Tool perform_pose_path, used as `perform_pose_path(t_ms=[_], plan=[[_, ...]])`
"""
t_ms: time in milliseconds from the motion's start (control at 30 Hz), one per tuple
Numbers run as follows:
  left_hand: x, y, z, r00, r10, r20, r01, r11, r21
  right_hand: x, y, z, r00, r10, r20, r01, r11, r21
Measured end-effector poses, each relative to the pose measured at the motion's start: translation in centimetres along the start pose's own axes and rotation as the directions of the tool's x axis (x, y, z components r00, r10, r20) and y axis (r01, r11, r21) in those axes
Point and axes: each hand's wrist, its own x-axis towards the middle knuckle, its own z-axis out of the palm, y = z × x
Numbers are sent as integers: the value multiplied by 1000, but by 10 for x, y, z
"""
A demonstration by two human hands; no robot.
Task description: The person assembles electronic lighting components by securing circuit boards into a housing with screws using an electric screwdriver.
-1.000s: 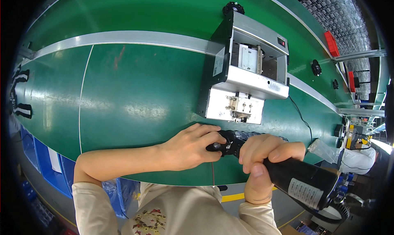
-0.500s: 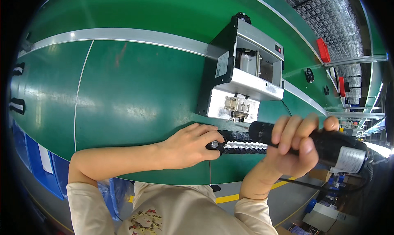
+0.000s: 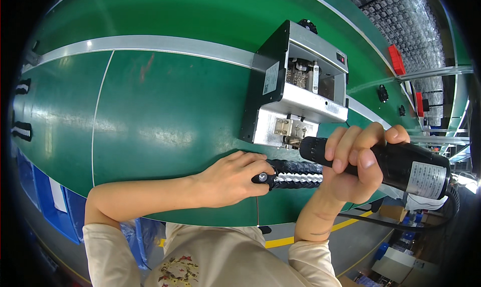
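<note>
My right hand (image 3: 356, 162) is wrapped round a black electric screwdriver (image 3: 396, 169) with a cable at its rear. The driver lies nearly level, and its nose is beside the front outlet (image 3: 292, 131) of a metal screw feeder (image 3: 313, 100). Whether the bit touches the outlet I cannot tell. My left hand (image 3: 234, 179) grips the left end of a long black part (image 3: 298, 178) with a white ridged strip along it. A round screw-like head shows at that end. The part's right end is hidden behind my right hand and wrist.
Beyond the green table (image 3: 165, 121) runs a green conveyor belt (image 3: 200, 16) with a metal rail (image 3: 160, 40). Several small black parts (image 3: 383, 93) lie on the belt. Two black-and-white pieces (image 3: 22, 130) are at the far left. Blue bins (image 3: 50, 202) stand below the table's left edge.
My right hand has lifted the screwdriver away from the black part, up towards the feeder's outlet. Inside the feeder the metal mechanism has shifted, and loose screws show. My left hand stays put.
</note>
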Motion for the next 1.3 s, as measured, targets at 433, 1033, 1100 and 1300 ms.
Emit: perform_pose_path(t_ms=[433,1033,1100,1300], plan=[[1,1,-3,1000,-6,11,6,1000,-14,-1,-13,5,1000,11,24,-11,1000,-25],[2,1,-5,999,-13,37,13,1000,-11,18,-33,-9,994,-13,104,-1,990,140],[3,2,-6,999,-8,38,9,1000,-17,33,-36,-8,994,-109,-30,113,968,224],[1,-1,-2,1000,-9,28,10,1000,-15,64,-2,-40,936,-182,-302,143,979,-145]])
